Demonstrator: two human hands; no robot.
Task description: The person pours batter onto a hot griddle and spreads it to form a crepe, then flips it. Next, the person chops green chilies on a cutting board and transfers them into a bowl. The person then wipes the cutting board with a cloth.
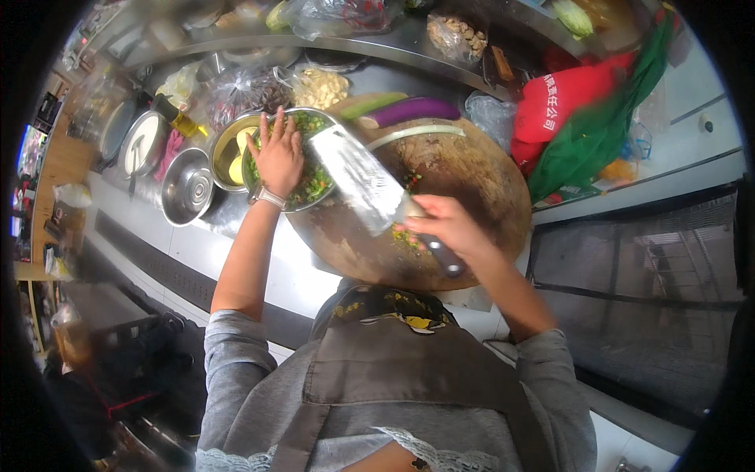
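Observation:
My right hand (pixel 445 227) grips a cleaver (pixel 363 177) near its handle, the wide blade slanting up to the left over the edge of a round wooden chopping block (pixel 495 194). The blade's far end reaches a metal bowl of chopped green and red vegetables (pixel 312 183). My left hand (pixel 275 156), fingers spread, lies over that bowl's left side; whether it presses on the contents I cannot tell. Small chopped bits (pixel 406 236) lie on the block beside and below the blade. A purple eggplant (pixel 416 111), a green long vegetable (pixel 371 105) and a pale stalk (pixel 416 133) rest at the block's far side.
Left of the vegetable bowl are a bowl with yellow pieces (pixel 221 154), a bare metal bowl (pixel 187 187) and a white-filled bowl (pixel 143 144). Bagged food (pixel 318 87) stands behind. A metal shelf (pixel 377 44) crosses the back; red (pixel 545 106) and green bags (pixel 596 138) flank the block's right.

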